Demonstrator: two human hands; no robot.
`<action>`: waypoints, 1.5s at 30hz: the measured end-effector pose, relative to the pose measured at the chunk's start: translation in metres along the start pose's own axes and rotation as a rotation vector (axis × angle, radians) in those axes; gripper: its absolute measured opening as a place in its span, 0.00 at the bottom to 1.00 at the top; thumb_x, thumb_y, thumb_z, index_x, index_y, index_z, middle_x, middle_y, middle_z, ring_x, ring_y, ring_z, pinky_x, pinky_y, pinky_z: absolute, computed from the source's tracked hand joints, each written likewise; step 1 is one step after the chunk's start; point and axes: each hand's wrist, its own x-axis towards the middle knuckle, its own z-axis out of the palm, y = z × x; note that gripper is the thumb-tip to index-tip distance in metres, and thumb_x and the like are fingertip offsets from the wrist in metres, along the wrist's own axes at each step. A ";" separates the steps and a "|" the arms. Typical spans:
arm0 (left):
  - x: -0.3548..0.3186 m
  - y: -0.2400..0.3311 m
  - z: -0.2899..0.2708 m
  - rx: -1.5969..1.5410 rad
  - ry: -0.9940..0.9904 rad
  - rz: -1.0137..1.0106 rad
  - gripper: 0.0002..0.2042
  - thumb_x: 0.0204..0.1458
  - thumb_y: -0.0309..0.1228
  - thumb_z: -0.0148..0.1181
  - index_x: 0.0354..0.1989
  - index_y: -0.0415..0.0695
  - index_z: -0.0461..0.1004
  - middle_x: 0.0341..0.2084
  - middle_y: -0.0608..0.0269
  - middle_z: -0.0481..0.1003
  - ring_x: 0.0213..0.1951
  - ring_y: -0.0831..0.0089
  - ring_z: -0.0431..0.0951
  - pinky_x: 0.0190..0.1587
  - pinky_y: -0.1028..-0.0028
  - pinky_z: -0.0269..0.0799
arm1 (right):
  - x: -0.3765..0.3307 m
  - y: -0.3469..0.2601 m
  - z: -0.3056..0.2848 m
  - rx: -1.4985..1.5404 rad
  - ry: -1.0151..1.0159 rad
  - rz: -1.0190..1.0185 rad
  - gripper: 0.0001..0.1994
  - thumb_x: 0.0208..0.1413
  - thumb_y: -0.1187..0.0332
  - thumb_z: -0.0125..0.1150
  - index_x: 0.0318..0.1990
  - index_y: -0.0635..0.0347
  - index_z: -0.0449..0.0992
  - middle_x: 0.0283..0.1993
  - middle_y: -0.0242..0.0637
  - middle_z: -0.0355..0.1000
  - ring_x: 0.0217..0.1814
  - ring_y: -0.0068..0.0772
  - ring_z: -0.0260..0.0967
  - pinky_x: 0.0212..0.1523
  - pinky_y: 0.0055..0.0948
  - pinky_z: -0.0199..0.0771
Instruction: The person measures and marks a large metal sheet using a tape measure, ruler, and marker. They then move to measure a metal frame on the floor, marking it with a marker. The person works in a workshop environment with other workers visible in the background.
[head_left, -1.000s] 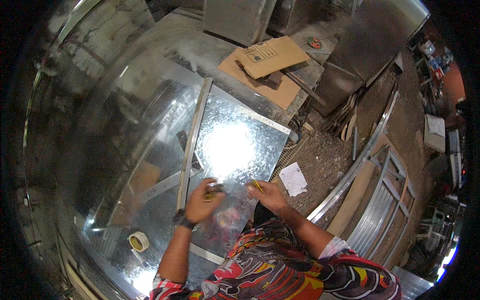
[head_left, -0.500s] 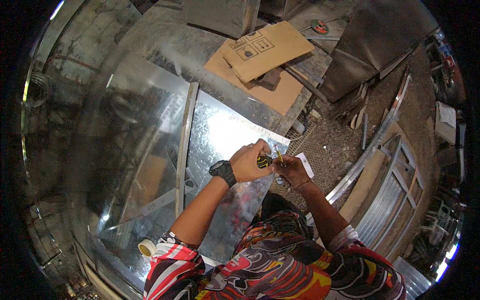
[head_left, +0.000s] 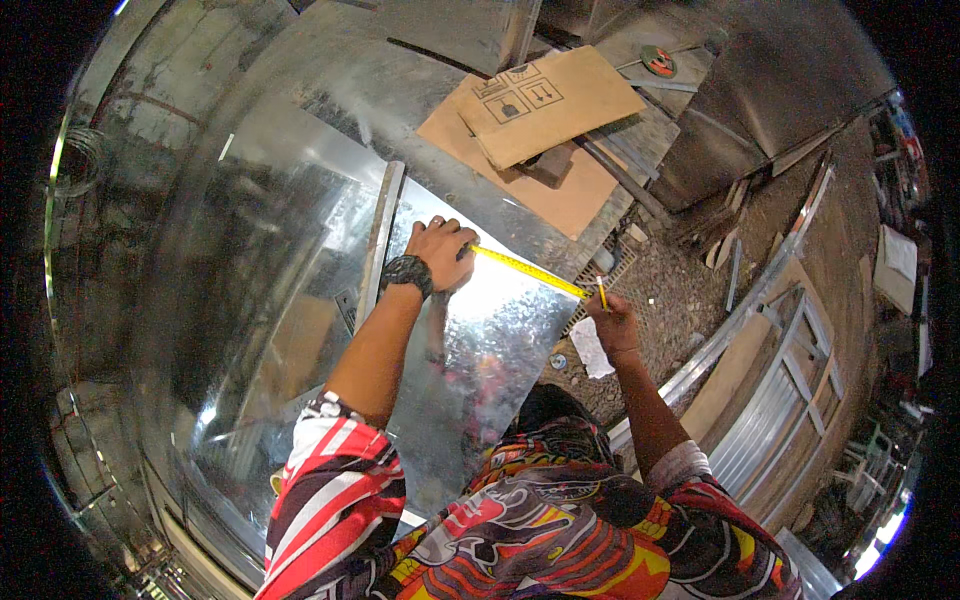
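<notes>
Left hand (head_left: 440,250) is clamping tape measure (head_left: 530,269), which is running near far edge of metal sheet (head_left: 505,345) toward its right corner; right hand (head_left: 614,323) is pinching pencil (head_left: 602,292) there.

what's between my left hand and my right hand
In the head view, a yellow tape measure blade stretches from the left hand to the right hand, along the metal sheet's far edge.

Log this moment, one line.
left hand: holding yellow-bladed tape measure | right hand: at tape's free end, with slim yellow pencil | tape: stretched over silver metal sheet, near far edge
</notes>
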 end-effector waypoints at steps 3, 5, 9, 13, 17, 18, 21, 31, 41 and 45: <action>0.007 -0.001 0.012 0.046 0.072 0.056 0.14 0.56 0.40 0.58 0.49 0.54 0.79 0.44 0.61 0.75 0.53 0.60 0.72 0.55 0.51 0.63 | 0.008 0.045 0.024 -0.061 0.091 -0.010 0.12 0.58 0.64 0.69 0.30 0.62 0.77 0.27 0.25 0.68 0.31 0.20 0.63 0.34 0.28 0.66; 0.008 0.001 0.021 0.063 0.108 0.055 0.12 0.57 0.40 0.58 0.48 0.55 0.79 0.43 0.61 0.73 0.53 0.60 0.71 0.55 0.51 0.62 | 0.007 0.043 0.031 0.011 0.120 -0.046 0.12 0.59 0.63 0.68 0.31 0.61 0.78 0.25 0.24 0.67 0.28 0.19 0.62 0.30 0.28 0.65; 0.004 0.004 0.025 0.014 0.118 -0.001 0.11 0.58 0.41 0.59 0.46 0.55 0.80 0.44 0.62 0.72 0.55 0.60 0.69 0.55 0.50 0.61 | 0.000 0.025 0.030 0.157 0.082 0.171 0.12 0.61 0.62 0.68 0.31 0.59 0.77 0.24 0.22 0.66 0.21 0.14 0.57 0.21 0.25 0.57; 0.007 0.006 0.029 -0.064 0.124 -0.041 0.11 0.58 0.42 0.60 0.45 0.55 0.80 0.46 0.61 0.71 0.56 0.59 0.67 0.55 0.49 0.60 | 0.004 0.020 0.030 0.152 0.064 0.145 0.12 0.61 0.61 0.69 0.31 0.58 0.77 0.25 0.21 0.65 0.20 0.12 0.55 0.19 0.24 0.53; 0.010 0.007 0.028 -0.027 0.089 -0.077 0.11 0.58 0.42 0.60 0.45 0.54 0.80 0.46 0.60 0.71 0.57 0.58 0.67 0.55 0.48 0.61 | 0.012 0.024 0.032 0.013 0.071 0.122 0.12 0.61 0.59 0.69 0.32 0.56 0.77 0.25 0.21 0.65 0.20 0.12 0.53 0.19 0.23 0.51; 0.011 0.009 0.028 -0.027 0.081 -0.088 0.11 0.58 0.42 0.60 0.44 0.54 0.80 0.46 0.60 0.71 0.57 0.58 0.67 0.55 0.48 0.61 | 0.012 0.022 0.031 0.016 0.079 0.155 0.12 0.61 0.59 0.69 0.32 0.57 0.78 0.25 0.22 0.65 0.21 0.13 0.55 0.21 0.24 0.54; 0.011 0.008 0.031 -0.031 0.125 -0.035 0.11 0.58 0.41 0.61 0.42 0.51 0.81 0.48 0.55 0.72 0.57 0.55 0.69 0.53 0.46 0.65 | 0.011 0.040 0.021 -0.270 0.110 0.014 0.16 0.61 0.56 0.68 0.39 0.62 0.79 0.27 0.29 0.69 0.28 0.25 0.65 0.31 0.30 0.67; -0.195 0.125 0.042 -0.507 0.455 -0.337 0.08 0.62 0.37 0.54 0.43 0.53 0.78 0.38 0.58 0.71 0.46 0.57 0.75 0.52 0.45 0.63 | -0.079 -0.163 -0.052 0.123 0.063 -0.044 0.20 0.65 0.63 0.64 0.59 0.67 0.73 0.49 0.37 0.77 0.47 0.28 0.72 0.47 0.28 0.73; -0.489 0.250 0.076 -1.326 1.547 -1.139 0.11 0.66 0.36 0.56 0.43 0.38 0.72 0.30 0.51 0.76 0.32 0.62 0.77 0.38 0.64 0.72 | -0.315 -0.238 0.129 -0.426 -1.227 -0.544 0.35 0.51 0.64 0.76 0.66 0.62 0.67 0.54 0.30 0.72 0.44 0.19 0.66 0.42 0.22 0.69; -0.602 0.276 0.069 -1.224 1.751 -1.494 0.12 0.64 0.35 0.57 0.42 0.37 0.73 0.30 0.49 0.77 0.32 0.61 0.78 0.38 0.63 0.73 | -0.431 -0.236 0.199 -0.592 -1.498 -0.586 0.36 0.46 0.70 0.79 0.63 0.62 0.68 0.50 0.31 0.73 0.39 0.19 0.66 0.38 0.20 0.69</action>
